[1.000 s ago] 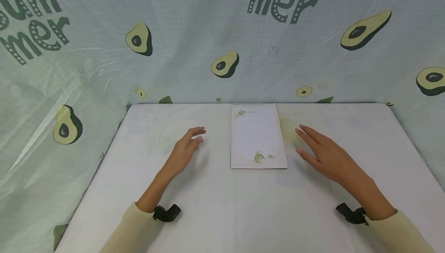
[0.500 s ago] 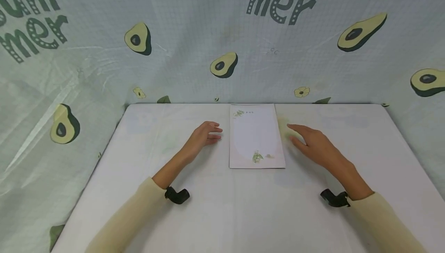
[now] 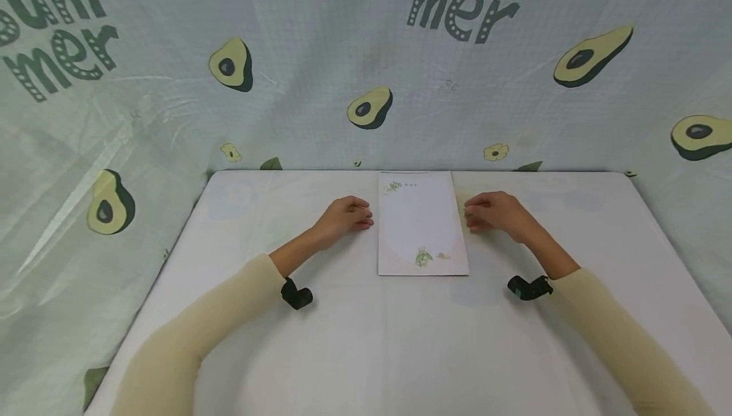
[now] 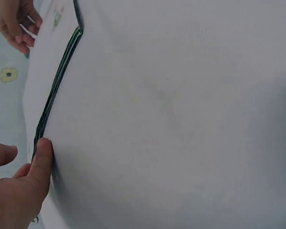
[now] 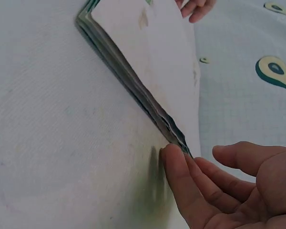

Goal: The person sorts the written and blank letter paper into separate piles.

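A thick notepad (image 3: 423, 222) with a pale printed cover and small green plant drawings lies flat on the table. My left hand (image 3: 340, 220) is beside its left edge, and my right hand (image 3: 496, 214) beside its right edge. In the left wrist view, fingertips of the left hand (image 4: 24, 186) are at the pad's dark side, thumb apart. The right wrist view has fingertips of the right hand (image 5: 224, 188) at a corner of the layered side of the notepad (image 5: 148, 57), its thumb also apart. Whether either hand touches the pad firmly is hard to tell.
The table (image 3: 366, 340) has a white cover. Behind it and at the left hangs a pale sheet (image 3: 309, 35) printed with avocados and lettering. Black wrist cameras sit at the left cuff (image 3: 297, 294) and right cuff (image 3: 529, 288).
Both hands have moved inward toward the notepad's sides, the left hand to the right and the right hand to the left. Their fingers have drawn closer together. The pad stays in place.
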`<state>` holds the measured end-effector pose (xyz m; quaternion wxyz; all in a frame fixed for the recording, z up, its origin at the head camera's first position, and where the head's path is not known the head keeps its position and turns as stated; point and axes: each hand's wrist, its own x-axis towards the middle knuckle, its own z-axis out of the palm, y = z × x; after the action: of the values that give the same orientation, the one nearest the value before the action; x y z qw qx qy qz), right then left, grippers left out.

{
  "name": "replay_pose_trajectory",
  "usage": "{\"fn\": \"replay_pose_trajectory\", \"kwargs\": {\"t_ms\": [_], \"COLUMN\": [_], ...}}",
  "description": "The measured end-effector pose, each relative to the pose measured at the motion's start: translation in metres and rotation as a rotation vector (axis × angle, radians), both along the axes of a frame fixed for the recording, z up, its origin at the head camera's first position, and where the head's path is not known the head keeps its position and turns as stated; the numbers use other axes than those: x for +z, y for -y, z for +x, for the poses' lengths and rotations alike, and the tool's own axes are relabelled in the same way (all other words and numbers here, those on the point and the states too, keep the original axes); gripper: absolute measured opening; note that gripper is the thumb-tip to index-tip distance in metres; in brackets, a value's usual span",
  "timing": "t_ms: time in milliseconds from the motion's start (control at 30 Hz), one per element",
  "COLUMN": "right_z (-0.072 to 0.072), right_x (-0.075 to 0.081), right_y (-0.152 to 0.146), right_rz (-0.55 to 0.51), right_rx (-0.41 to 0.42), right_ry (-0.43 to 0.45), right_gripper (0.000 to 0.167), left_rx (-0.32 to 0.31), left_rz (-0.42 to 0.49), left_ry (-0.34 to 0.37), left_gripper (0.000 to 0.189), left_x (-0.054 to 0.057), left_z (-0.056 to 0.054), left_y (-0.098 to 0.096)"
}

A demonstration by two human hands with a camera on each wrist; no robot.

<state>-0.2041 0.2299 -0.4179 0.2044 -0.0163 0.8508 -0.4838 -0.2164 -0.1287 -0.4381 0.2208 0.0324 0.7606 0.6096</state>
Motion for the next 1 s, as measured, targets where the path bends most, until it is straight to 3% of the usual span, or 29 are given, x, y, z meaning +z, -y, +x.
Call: {"fn": "replay_pose_trajectory", "kwargs": {"t_ms": [200,400,667,1000], "right_z": [-0.013,-0.02,-0.018,-0.014], "right_x": [-0.002,-0.01,-0.013,-0.01], "right_y": [0.005,0.016,0.024,0.028], "right_rz": [0.064,0.127,0.106,0.092], "right_rx": [-0.014,-0.063,-0.104,-0.156], "right_ry": [0.043,0.068,0.051,0.054], "right_gripper": [0.038,0.036,0.036,0.033], "left_rx": [-0.008,0.039,0.109,0.151], "left_rz": [-0.038,-0.119,-0.157,-0.119], "left_ry": [-0.012,-0.033,-0.102,-0.112], "left_gripper": [0.032,0.027,0.023,0.018], "left_x": [0.0,0.001,-0.003,-0.008], "left_z": [-0.011,-0.012,-0.01,-0.012], "left_y": [-0.01,-0.021,-0.027,-0.027]}}
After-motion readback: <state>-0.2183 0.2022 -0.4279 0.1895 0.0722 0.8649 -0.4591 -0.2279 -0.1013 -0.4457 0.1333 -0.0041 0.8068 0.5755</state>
